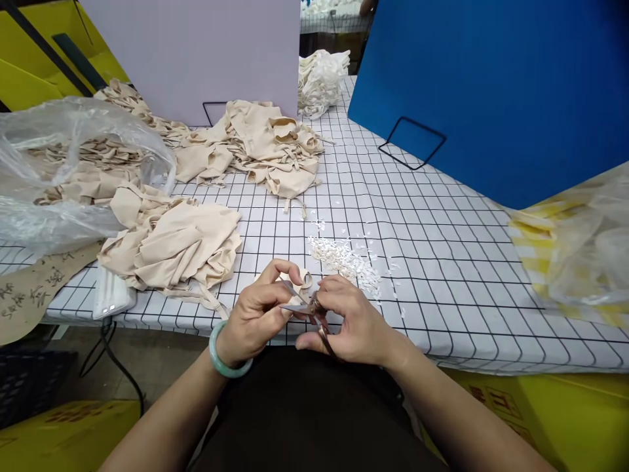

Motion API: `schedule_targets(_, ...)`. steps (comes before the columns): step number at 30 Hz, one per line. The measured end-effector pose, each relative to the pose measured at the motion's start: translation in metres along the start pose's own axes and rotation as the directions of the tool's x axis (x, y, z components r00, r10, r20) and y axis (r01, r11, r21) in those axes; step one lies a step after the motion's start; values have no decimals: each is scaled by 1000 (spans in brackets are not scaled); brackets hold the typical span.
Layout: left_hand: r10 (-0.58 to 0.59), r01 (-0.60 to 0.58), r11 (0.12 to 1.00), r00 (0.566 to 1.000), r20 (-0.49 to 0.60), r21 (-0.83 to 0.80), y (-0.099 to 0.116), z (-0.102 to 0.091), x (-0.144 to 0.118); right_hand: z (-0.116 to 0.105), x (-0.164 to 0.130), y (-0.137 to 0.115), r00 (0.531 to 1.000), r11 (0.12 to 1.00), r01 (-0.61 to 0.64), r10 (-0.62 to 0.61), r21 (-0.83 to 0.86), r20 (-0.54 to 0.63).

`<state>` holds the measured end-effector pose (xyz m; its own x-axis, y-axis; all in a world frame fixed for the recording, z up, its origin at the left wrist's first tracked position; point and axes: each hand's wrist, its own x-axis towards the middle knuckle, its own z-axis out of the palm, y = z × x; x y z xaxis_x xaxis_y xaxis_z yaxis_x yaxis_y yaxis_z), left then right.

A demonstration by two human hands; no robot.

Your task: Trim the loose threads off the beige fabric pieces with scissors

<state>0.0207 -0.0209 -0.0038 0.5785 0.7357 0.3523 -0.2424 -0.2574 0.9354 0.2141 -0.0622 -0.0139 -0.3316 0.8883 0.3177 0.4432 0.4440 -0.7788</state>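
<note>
Far left, a clear plastic bag (pixel 73 164) w/ beige fabric pieces inside is sitting on the checked tablecloth (pixel 442 262), a printed brown paper (pixel 29 295) poking out below it. Next along, a loose heap of beige cloth (pixel 177 246) is lying near the table's front edge, a white phone-like thing (pixel 112 298) tucked just under its left side. Further back, another beige pile (pixel 265 147) is resting against a pale board (pixel 196 52), w/ a white pile (pixel 322 78) behind it.

Now the centre, at the table's near edge: left hand (pixel 255 318), green bangle (pixel 223 351) on the wrist, is pinching a small beige fabric piece (pixel 297 278) betw. thumb & fingers. Right hand (pixel 351 321) is closing round small scissors (pixel 307 307), blades pointing left toward that piece and touching it; can't tell if the blades are apart or shut.

Just beyond the hands, a scatter of tiny white snippets (pixel 344 255) is lying on the cloth. Right side, a big blue board (pixel 491 92) is standing upright, & a yellow-white striped bag (pixel 574 249) in clear plastic is sitting at the far right
</note>
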Motion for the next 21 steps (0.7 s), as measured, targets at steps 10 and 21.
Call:
schedule_targets(10, 0, 2, 998, 1000, 27, -61, -1, -1, -2, 8, -4, 0, 999, 1000, 5, -5, -16, -40)
schedule_targets(21, -34, 40, 998, 993, 109, -52, -17, 7, 16, 1, -24, 16, 982, 979, -180, 173, -96, -77)
